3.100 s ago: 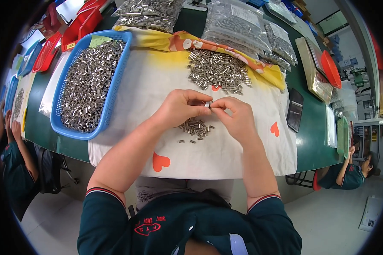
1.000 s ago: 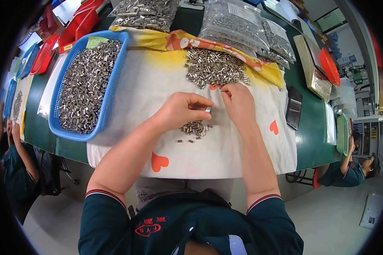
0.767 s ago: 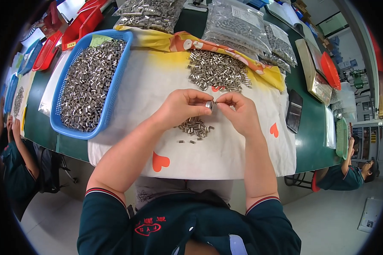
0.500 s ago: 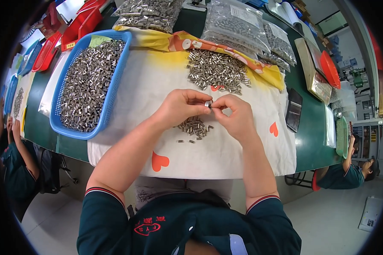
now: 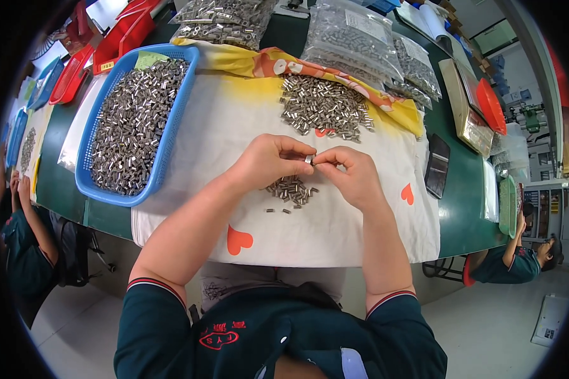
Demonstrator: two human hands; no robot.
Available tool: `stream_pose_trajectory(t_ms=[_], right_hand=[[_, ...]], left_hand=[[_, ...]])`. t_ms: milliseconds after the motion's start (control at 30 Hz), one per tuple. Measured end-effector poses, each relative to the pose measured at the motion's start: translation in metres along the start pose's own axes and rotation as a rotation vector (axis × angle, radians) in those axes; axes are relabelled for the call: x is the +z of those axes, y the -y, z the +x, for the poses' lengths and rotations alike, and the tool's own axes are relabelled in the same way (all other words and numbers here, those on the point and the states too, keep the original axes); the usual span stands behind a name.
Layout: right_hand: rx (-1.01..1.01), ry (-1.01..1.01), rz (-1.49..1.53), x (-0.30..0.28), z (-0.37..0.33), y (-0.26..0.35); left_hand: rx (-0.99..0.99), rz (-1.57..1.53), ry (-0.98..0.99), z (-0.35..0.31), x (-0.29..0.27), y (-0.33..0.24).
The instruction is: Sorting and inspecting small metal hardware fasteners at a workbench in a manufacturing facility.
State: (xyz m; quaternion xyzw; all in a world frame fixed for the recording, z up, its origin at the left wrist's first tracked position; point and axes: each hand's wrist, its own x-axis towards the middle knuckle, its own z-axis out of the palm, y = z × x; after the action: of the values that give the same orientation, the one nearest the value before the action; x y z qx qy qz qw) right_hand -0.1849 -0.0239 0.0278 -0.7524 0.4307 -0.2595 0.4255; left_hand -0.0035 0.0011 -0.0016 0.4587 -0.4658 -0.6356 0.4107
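Observation:
Between my two hands is a small shiny metal cylinder [image 5: 309,159], pinched by the thumb and fingers of my left hand [image 5: 273,162]. My right hand [image 5: 349,172] has its thumb and forefinger pressed together at the cylinder's right side; whether they hold a separate small part is hidden. Below the hands lies a small pile of metal cylinders [image 5: 290,191], with a few loose ones at its near edge. A larger pile of similar cylinders [image 5: 325,108] spreads beyond my hands. Both piles rest on a white cloth [image 5: 316,237] with red hearts.
A blue basket [image 5: 164,142] full of metal cylinders stands at the left. Clear bags of metal parts [image 5: 351,38] lie along the back, behind a folded yellow cloth edge [image 5: 227,62]. A dark phone-like object [image 5: 437,165] lies at the right. Co-workers sit at both sides.
My right fingers have shifted slightly at the cylinder, which now shows a little more upright in my left fingers. The piles and basket look the same.

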Motion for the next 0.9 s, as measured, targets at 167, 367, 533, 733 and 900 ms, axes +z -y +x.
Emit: stream_pose_trajectory(t_ms=[167,367,533,733,900], right_hand=[[0.074,-0.028,0.021,-0.012,0.009,-0.014],[-0.13,-0.293,-0.635,-0.002,0.027,-0.038],[-0.073,-0.222,-0.568,-0.002,0.019,-0.029],[-0.007,-0.071,0.066,-0.004,0.004,-0.002],[-0.097,-0.043,-0.019,-0.001,0.001,0.003]], left_hand=[[-0.006,0.062,0.051,-0.001,0.002,-0.001],[-0.041,0.134,0.088,-0.003,0.007,-0.009],[-0.026,0.04,0.074,0.001,0.004,-0.004],[0.012,-0.187,0.017,0.002,0.003,-0.002],[0.002,-0.158,0.018,0.002,0.002,0.001]])
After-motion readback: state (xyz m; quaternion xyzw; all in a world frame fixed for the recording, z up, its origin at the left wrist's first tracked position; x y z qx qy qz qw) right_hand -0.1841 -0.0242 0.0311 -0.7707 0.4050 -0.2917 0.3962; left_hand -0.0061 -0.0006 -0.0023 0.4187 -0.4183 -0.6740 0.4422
